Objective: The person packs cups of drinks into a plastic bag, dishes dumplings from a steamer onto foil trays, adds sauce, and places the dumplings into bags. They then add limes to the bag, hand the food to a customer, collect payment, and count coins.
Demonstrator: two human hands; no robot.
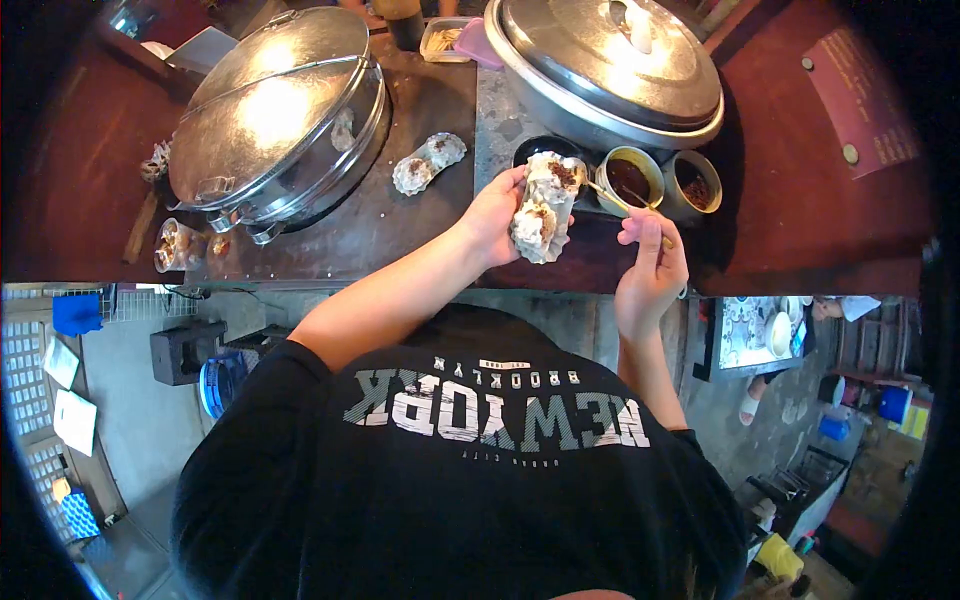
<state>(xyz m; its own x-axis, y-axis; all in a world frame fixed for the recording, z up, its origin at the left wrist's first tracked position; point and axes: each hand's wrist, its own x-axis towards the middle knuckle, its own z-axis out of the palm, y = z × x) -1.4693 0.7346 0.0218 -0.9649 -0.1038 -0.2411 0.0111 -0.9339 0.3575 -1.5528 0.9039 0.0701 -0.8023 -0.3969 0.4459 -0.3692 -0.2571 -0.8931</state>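
Note:
My left hand (492, 218) grips a small crinkled tray of whitish, dumpling-like food (540, 205) sprinkled with brown bits. Just to its right, my right hand (655, 265) pinches the thin handle of a spoon (640, 203). The spoon's far end lies over the near rim of a pale tub of dark sauce (631, 172); I cannot make out what is on it. Beside that tub stands a second tub with dark reddish bits (697, 190). A dark bowl (535, 147) sits partly hidden behind the held tray. Another similar filled tray (430, 163) rests on the counter.
A large lidded metal steamer (290, 110) occupies the counter's left side. At the back right sits a wide lidded basin (610, 65). A plastic box of yellowish pieces (443, 40) with a pink lid is behind. Clear cups (178, 245) stand at the left edge.

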